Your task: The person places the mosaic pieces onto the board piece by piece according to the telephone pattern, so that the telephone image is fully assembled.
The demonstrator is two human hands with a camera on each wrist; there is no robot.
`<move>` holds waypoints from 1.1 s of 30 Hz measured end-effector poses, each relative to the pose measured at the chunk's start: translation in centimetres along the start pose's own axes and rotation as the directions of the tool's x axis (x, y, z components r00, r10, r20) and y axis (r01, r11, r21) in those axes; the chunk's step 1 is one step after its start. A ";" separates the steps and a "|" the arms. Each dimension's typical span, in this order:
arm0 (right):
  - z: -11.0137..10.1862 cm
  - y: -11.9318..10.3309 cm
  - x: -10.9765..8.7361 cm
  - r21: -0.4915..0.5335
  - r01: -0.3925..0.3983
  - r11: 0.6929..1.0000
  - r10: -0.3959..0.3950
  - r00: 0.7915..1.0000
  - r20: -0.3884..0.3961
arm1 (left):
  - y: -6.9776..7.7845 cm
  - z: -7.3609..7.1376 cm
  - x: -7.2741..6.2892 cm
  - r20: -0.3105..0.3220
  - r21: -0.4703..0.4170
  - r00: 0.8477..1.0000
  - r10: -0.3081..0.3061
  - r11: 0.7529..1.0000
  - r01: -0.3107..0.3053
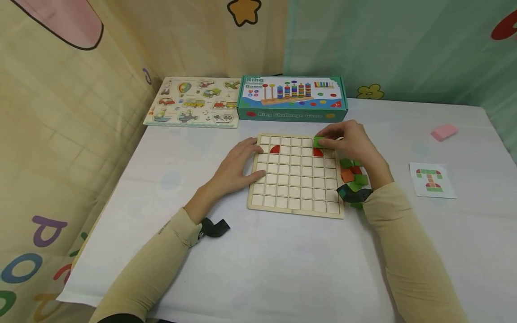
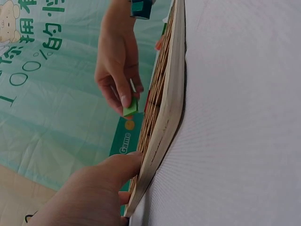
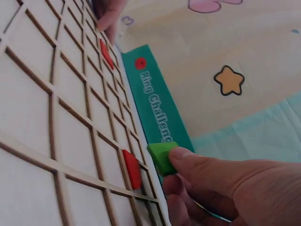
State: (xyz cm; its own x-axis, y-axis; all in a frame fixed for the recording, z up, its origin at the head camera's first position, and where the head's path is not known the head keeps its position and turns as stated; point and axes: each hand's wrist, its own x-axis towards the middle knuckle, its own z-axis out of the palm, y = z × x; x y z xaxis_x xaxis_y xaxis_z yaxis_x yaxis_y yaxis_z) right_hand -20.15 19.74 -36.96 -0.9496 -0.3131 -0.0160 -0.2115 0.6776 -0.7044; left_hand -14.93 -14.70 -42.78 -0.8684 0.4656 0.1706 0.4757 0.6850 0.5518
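Observation:
A wooden grid board (image 1: 295,211) lies on the white table, its pale cells bounded by thin wooden strips. Two red quarter-round pieces sit in cells of its second row, one red piece (image 1: 275,149) toward the left and another red piece (image 1: 318,153) toward the right. My right hand (image 1: 353,141) pinches a green square block (image 3: 162,157) between thumb and fingers, over the board's far edge near the right red piece. At the board's left edge rests my left hand (image 1: 234,168), thumb and fingertips spread apart on the rim.
Loose green, red and orange blocks (image 1: 346,175) lie beside the board, partly behind my right wrist. A card with a printed block pattern (image 1: 432,180) and a pink block (image 1: 444,132) are farther right. Behind stand a Ring Challenge Game box (image 1: 292,115) and a picture puzzle board (image 1: 191,103).

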 end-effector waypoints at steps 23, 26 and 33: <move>3.1 -0.9 0.8 -0.076 0.079 0.994 -0.081 0.996 -0.022 | -0.2 0.1 -0.3 -0.002 0.021 1.000 -0.021 1.000 0.021; 3.2 -1.1 0.8 -0.103 0.090 0.991 -0.090 0.996 0.001 | -0.2 0.1 -0.4 -0.005 0.021 1.000 -0.019 1.000 0.019; 2.7 -1.7 0.4 -0.170 0.113 0.979 -0.105 0.993 0.054 | -0.1 0.4 -0.3 -0.007 0.013 1.000 -0.009 1.000 0.009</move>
State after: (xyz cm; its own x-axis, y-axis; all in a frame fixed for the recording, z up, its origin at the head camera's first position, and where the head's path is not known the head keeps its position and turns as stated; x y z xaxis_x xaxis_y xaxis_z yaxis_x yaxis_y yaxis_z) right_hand -19.57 16.68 -37.70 -0.9083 -0.4180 0.0196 -0.3533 0.7410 -0.5710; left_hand -14.70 -14.69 -43.21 -0.8737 0.4555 0.1707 0.4692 0.6966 0.5428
